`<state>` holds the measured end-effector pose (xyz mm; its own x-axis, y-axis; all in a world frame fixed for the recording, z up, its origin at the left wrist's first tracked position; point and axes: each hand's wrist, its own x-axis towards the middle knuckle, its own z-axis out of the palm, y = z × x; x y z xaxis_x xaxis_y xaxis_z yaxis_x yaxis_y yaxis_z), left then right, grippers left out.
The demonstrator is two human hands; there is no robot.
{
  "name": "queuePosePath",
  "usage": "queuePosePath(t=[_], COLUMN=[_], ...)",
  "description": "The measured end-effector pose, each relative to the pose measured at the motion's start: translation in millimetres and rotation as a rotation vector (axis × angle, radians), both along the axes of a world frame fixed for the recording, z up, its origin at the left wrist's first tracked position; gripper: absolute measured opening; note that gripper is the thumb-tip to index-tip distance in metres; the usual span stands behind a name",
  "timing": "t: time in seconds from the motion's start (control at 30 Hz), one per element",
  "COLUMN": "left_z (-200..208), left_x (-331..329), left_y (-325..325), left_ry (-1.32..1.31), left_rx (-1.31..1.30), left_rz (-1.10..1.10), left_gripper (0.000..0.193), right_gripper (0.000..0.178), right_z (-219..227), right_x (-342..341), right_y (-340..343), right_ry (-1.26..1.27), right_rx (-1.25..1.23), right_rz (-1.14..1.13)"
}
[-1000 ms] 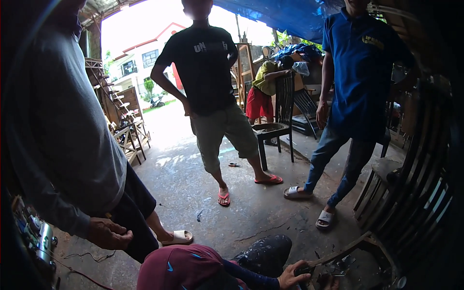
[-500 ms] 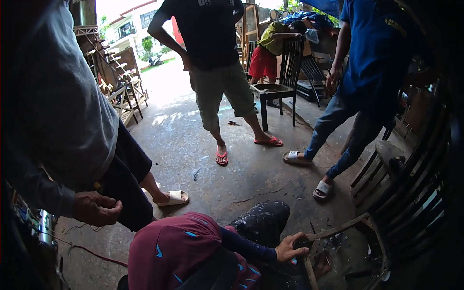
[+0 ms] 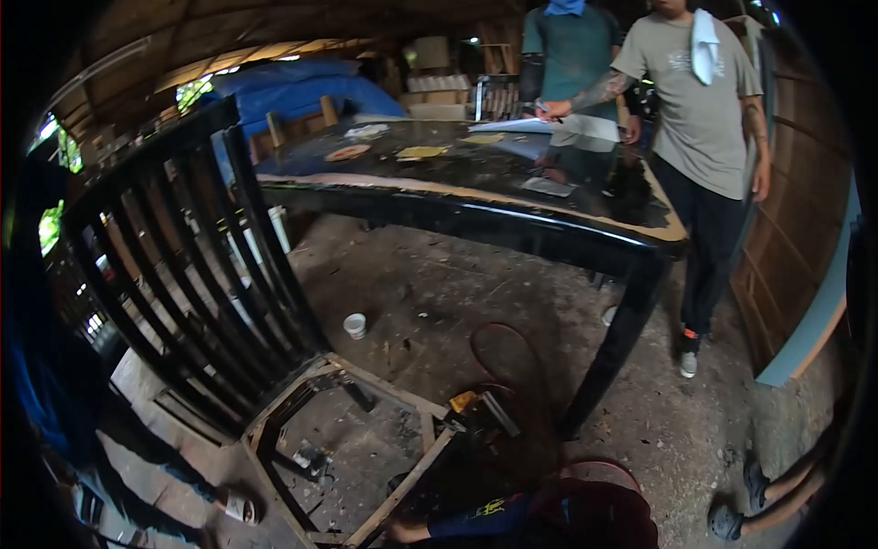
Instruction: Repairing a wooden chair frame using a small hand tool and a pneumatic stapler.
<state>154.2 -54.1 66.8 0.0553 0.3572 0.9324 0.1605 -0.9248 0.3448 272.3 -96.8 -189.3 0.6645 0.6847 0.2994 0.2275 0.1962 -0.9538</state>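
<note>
In front of me stands a black slat-backed chair [image 3: 197, 274]. Its seat is open, and I see the floor through the bare wooden seat frame [image 3: 389, 501]. My right arm, in a dark blue sleeve with a yellow print, reaches left along the lower edge from my maroon shirt. My right hand [image 3: 409, 531] is close to the near rail of the seat frame, dim and partly cut off, so its fingers do not show. Beyond the frame's right corner lies a yellow-and-metal tool [image 3: 480, 407]. My left hand is out of view.
A long black table [image 3: 457, 215] with a chipped, pale edge stands beyond the chair, with sandpaper-like sheets on it. Two people stand at its far right. A white cup [image 3: 355, 325] and a red hose [image 3: 494, 331] are on the floor. Another person stands at left.
My view has swung far to the right, from several standing people to the table. My left hand, which lay on the seat frame's corner, has left the picture; my right arm now shows.
</note>
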Motion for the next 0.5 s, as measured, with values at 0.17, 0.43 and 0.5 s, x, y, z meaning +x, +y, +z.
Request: queuePosePath(t=[0.17, 0.43, 0.5], left_z=[67, -74, -89], left_x=[15, -3, 8], left_y=[-17, 57, 105], left_ry=[-0.045, -0.144, -0.301], left_rx=[0.230, 0.192, 0.485], left_rz=[0.105, -0.039, -0.219], left_gripper=[0.050, 0.032, 0.039], right_gripper=[0.021, 0.023, 0.019], right_z=[27, 45, 143], right_x=[51, -2, 24], right_y=[-38, -62, -68], right_ry=[-0.291, -0.599, -0.584], right_rx=[-0.190, -0.462, -0.493], right_rz=[0.157, 0.813, 0.954])
